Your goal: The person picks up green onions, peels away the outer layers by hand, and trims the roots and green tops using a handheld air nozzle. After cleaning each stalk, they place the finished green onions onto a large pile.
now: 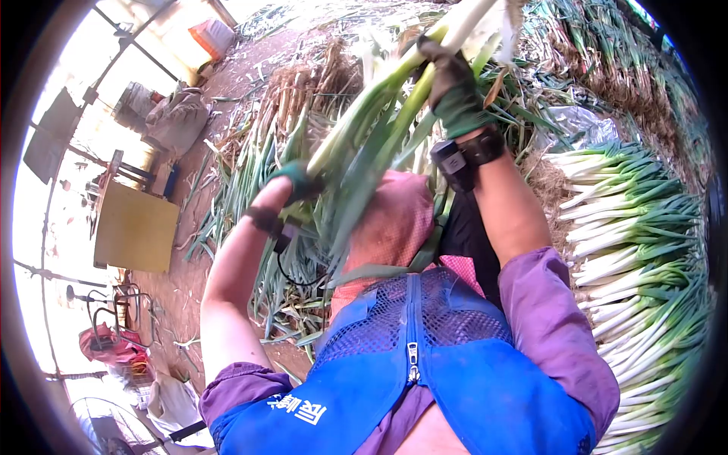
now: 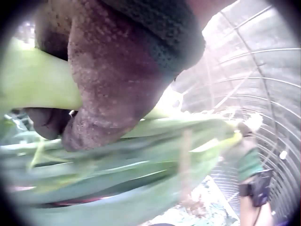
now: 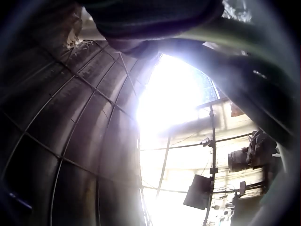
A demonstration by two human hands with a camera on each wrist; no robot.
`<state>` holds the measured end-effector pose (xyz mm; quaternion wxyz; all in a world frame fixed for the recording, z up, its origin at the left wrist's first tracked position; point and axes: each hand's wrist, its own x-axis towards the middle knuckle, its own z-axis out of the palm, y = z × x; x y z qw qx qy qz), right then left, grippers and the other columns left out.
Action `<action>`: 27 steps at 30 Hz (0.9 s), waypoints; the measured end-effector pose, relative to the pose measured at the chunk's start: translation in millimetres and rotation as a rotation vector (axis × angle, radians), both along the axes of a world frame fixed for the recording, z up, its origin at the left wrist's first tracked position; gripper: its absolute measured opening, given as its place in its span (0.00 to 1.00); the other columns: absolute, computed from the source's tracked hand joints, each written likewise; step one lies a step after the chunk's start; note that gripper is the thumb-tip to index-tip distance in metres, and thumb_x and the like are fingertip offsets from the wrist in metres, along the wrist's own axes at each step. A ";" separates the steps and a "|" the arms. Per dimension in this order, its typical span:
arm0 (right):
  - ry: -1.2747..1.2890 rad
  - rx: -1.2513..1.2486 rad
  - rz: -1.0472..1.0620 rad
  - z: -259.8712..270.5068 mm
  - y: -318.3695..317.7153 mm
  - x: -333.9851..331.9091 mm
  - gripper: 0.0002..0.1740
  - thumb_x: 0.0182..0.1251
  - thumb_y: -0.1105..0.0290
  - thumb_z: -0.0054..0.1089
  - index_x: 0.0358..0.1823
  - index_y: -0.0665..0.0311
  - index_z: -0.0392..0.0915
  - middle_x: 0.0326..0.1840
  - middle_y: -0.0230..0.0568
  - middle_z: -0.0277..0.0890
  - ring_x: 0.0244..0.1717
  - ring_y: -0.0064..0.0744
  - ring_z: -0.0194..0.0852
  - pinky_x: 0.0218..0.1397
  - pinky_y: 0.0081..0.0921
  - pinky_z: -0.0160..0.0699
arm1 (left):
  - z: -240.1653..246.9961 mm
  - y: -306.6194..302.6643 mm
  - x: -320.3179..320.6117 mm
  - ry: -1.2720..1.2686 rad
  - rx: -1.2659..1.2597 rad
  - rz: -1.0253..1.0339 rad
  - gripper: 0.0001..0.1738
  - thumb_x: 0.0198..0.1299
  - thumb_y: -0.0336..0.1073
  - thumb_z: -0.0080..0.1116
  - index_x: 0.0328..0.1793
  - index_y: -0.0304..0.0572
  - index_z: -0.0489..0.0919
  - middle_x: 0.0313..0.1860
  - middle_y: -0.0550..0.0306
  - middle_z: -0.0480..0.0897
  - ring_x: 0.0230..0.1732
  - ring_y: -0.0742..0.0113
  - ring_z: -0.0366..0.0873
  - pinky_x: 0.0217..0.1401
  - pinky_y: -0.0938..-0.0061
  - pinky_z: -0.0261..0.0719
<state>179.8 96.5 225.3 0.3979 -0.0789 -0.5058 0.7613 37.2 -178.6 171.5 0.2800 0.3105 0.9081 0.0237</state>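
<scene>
Both hands wear dirty gloves with green cuffs and hold up a few large green onions (image 1: 371, 91) in front of the chest. Higher up, the right hand (image 1: 455, 83) grips the pale stalks near the white root end. Lower and to the left, the left hand (image 1: 298, 183) holds the leafy part, partly hidden by leaves. In the left wrist view the left hand (image 2: 113, 70) curls its fingers round a thick pale-green stalk, and long leaves hang beneath. The right wrist view shows the right hand (image 3: 155, 23) dark against the light, wrapped round a stalk.
A long row of cleaned green onions (image 1: 629, 280) lies at the right. Untrimmed onions with roots (image 1: 303, 91) are heaped ahead, more (image 1: 607, 61) at the upper right. A pink patterned cloth (image 1: 390, 216) lies before the body. At left stand a yellow board (image 1: 136, 227) and a sack (image 1: 178, 117).
</scene>
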 end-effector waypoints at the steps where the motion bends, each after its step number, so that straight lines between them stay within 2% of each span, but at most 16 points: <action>1: 0.032 0.010 -0.030 4.7 6.0 5.1 0.21 0.57 0.62 0.61 0.46 0.71 0.81 0.34 0.39 0.79 0.29 0.31 0.76 0.33 0.28 0.78 | -45.0 -26.5 -24.8 0.059 -0.007 -0.043 0.23 0.54 0.53 0.64 0.51 0.49 0.84 0.41 0.51 0.87 0.41 0.61 0.86 0.46 0.65 0.82; 2: 0.064 0.021 -0.064 8.4 12.0 8.8 0.22 0.57 0.62 0.62 0.48 0.71 0.81 0.36 0.39 0.80 0.31 0.31 0.77 0.34 0.27 0.79 | -85.0 -54.5 -51.1 0.119 -0.012 -0.089 0.23 0.55 0.53 0.64 0.52 0.48 0.84 0.41 0.52 0.88 0.41 0.61 0.86 0.46 0.65 0.82; 4: 0.083 0.028 -0.068 8.0 26.2 6.8 0.22 0.57 0.62 0.65 0.49 0.70 0.82 0.40 0.39 0.82 0.34 0.32 0.78 0.38 0.28 0.80 | -106.1 -89.7 -71.4 0.083 0.109 0.247 0.24 0.56 0.52 0.65 0.53 0.44 0.84 0.43 0.51 0.88 0.41 0.60 0.86 0.47 0.65 0.82; 6: 0.129 0.088 -0.082 3.1 30.2 1.5 0.21 0.56 0.64 0.66 0.49 0.70 0.82 0.40 0.39 0.82 0.35 0.32 0.78 0.39 0.29 0.80 | -89.6 -98.6 -77.7 0.070 0.347 0.471 0.24 0.57 0.50 0.69 0.52 0.41 0.83 0.38 0.52 0.87 0.36 0.62 0.85 0.39 0.68 0.82; 7: 0.101 0.070 -0.093 1.7 24.4 1.4 0.19 0.57 0.67 0.66 0.48 0.70 0.81 0.39 0.40 0.81 0.36 0.33 0.78 0.40 0.31 0.81 | -72.2 -94.1 -78.7 -0.141 0.541 0.701 0.22 0.57 0.46 0.71 0.50 0.39 0.83 0.30 0.55 0.84 0.27 0.69 0.80 0.27 0.73 0.78; 8: 0.088 0.038 -0.066 -1.1 15.9 0.9 0.18 0.57 0.67 0.66 0.47 0.70 0.81 0.39 0.40 0.80 0.36 0.33 0.78 0.40 0.31 0.81 | -36.8 -81.0 -64.2 -0.056 0.595 0.685 0.20 0.58 0.44 0.71 0.49 0.39 0.82 0.26 0.61 0.81 0.20 0.75 0.74 0.20 0.77 0.70; 9: 0.079 0.006 -0.039 -4.7 8.0 -1.3 0.17 0.57 0.68 0.65 0.47 0.70 0.81 0.38 0.40 0.80 0.36 0.33 0.78 0.40 0.31 0.82 | -6.6 -70.7 -50.1 -0.060 0.696 0.627 0.20 0.57 0.43 0.72 0.49 0.38 0.82 0.25 0.62 0.80 0.20 0.75 0.72 0.20 0.78 0.68; 12: 0.087 -0.085 -0.007 -12.9 -17.8 -15.9 0.16 0.58 0.69 0.63 0.45 0.71 0.79 0.35 0.40 0.78 0.32 0.31 0.77 0.36 0.26 0.81 | 37.1 -26.4 -14.0 -0.335 1.017 0.463 0.22 0.54 0.41 0.73 0.52 0.39 0.82 0.30 0.64 0.81 0.25 0.76 0.73 0.27 0.78 0.71; 14: 0.150 -0.060 -0.001 -11.7 -36.2 -21.3 0.15 0.58 0.69 0.62 0.45 0.71 0.78 0.33 0.40 0.78 0.30 0.31 0.76 0.33 0.25 0.79 | 41.2 13.3 8.0 -0.143 0.820 0.322 0.29 0.49 0.45 0.76 0.54 0.38 0.81 0.35 0.59 0.85 0.31 0.72 0.81 0.36 0.76 0.80; 15: 0.161 -0.086 0.007 -12.4 -41.1 -25.5 0.14 0.58 0.70 0.61 0.44 0.71 0.79 0.32 0.39 0.78 0.28 0.30 0.76 0.32 0.25 0.78 | 60.7 32.2 34.7 -0.063 0.506 0.268 0.28 0.49 0.46 0.75 0.53 0.37 0.81 0.37 0.54 0.86 0.34 0.69 0.84 0.40 0.75 0.83; 18: 0.217 -0.093 0.030 -14.4 -39.1 -25.6 0.14 0.58 0.71 0.60 0.43 0.72 0.78 0.31 0.39 0.79 0.27 0.29 0.76 0.30 0.25 0.77 | 29.8 42.2 33.4 0.073 0.390 0.066 0.25 0.51 0.48 0.68 0.52 0.40 0.82 0.34 0.53 0.87 0.33 0.65 0.84 0.36 0.69 0.82; 19: 0.163 -0.121 -0.006 -13.2 -39.1 -25.0 0.13 0.58 0.71 0.59 0.41 0.72 0.79 0.30 0.38 0.79 0.27 0.27 0.76 0.29 0.24 0.76 | 16.7 40.0 26.2 0.248 0.353 -0.065 0.18 0.49 0.44 0.71 0.41 0.40 0.84 0.25 0.58 0.83 0.26 0.70 0.80 0.31 0.71 0.79; 22: 0.125 0.012 -0.012 -17.2 -20.4 -13.2 0.11 0.58 0.72 0.59 0.39 0.72 0.81 0.28 0.38 0.78 0.25 0.27 0.75 0.28 0.23 0.75 | -24.8 6.0 5.1 -0.004 0.196 0.050 0.17 0.50 0.42 0.69 0.42 0.40 0.84 0.24 0.59 0.82 0.22 0.71 0.78 0.27 0.72 0.76; 24: 0.062 -0.080 -0.055 -9.9 -24.6 -11.7 0.11 0.56 0.71 0.59 0.38 0.71 0.82 0.29 0.38 0.77 0.25 0.28 0.75 0.29 0.23 0.75 | -81.3 -32.3 -20.0 -0.138 0.268 0.136 0.17 0.50 0.41 0.68 0.44 0.40 0.83 0.24 0.60 0.81 0.20 0.74 0.75 0.23 0.75 0.73; 25: 0.059 -0.066 -0.069 -14.7 -23.7 -14.3 0.11 0.56 0.71 0.59 0.38 0.71 0.82 0.29 0.38 0.77 0.26 0.28 0.75 0.29 0.23 0.76 | -85.3 -42.6 -20.8 -0.034 0.116 0.063 0.22 0.49 0.48 0.64 0.46 0.43 0.85 0.35 0.44 0.86 0.37 0.54 0.86 0.42 0.64 0.81; 27: 0.045 -0.090 -0.035 -16.9 -29.2 -11.4 0.14 0.55 0.68 0.61 0.39 0.70 0.82 0.31 0.38 0.77 0.30 0.30 0.76 0.31 0.27 0.78 | -107.7 -72.0 -27.3 -0.115 0.113 0.083 0.21 0.49 0.45 0.63 0.47 0.43 0.85 0.36 0.44 0.86 0.39 0.53 0.86 0.43 0.64 0.81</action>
